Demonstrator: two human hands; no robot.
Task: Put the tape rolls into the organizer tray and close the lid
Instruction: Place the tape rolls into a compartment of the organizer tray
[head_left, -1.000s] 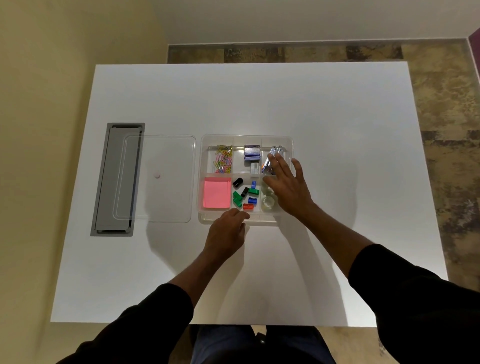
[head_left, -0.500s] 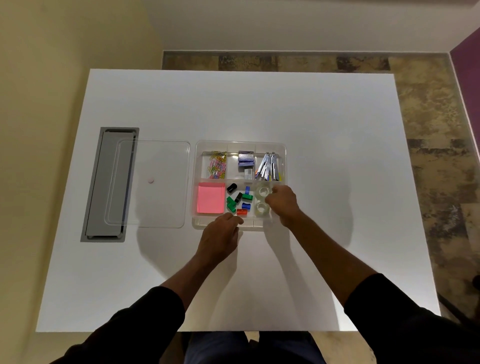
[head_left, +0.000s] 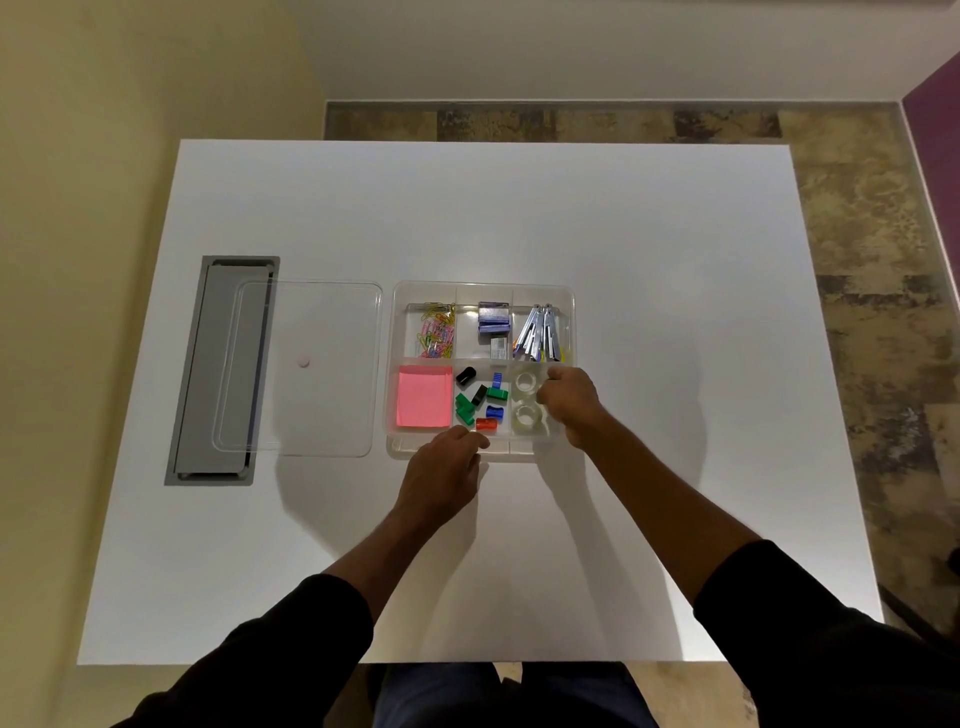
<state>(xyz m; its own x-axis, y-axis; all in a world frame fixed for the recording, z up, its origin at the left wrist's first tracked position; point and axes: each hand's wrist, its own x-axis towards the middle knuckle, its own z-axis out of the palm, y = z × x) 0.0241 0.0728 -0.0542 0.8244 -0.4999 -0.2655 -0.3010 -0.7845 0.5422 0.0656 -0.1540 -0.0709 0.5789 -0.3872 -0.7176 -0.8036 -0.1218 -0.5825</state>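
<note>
The clear organizer tray (head_left: 483, 287) sits mid-table with its compartments uncovered. Two clear tape rolls lie flat in its near right compartment, one roll (head_left: 525, 382) behind the other (head_left: 527, 415). My right hand (head_left: 571, 402) hovers over that compartment's right side, fingers curled, knuckles beside the rolls; nothing shows in its grip. My left hand (head_left: 441, 473) rests at the tray's near rim, thumb and fingers pinched on the edge. The clear lid (head_left: 311, 338) lies flat on the table left of the tray.
Other compartments hold coloured paper clips (head_left: 436, 332), a staple box (head_left: 492, 318), staple removers (head_left: 540, 332), pink sticky notes (head_left: 423, 397) and small coloured clips (head_left: 480, 400). A grey cable hatch (head_left: 218, 374) sits at the table's left, partly under the lid.
My right hand has pulled back from the far right compartment to the near right one, uncovering the two tape rolls. My left hand stays at the near rim.
</note>
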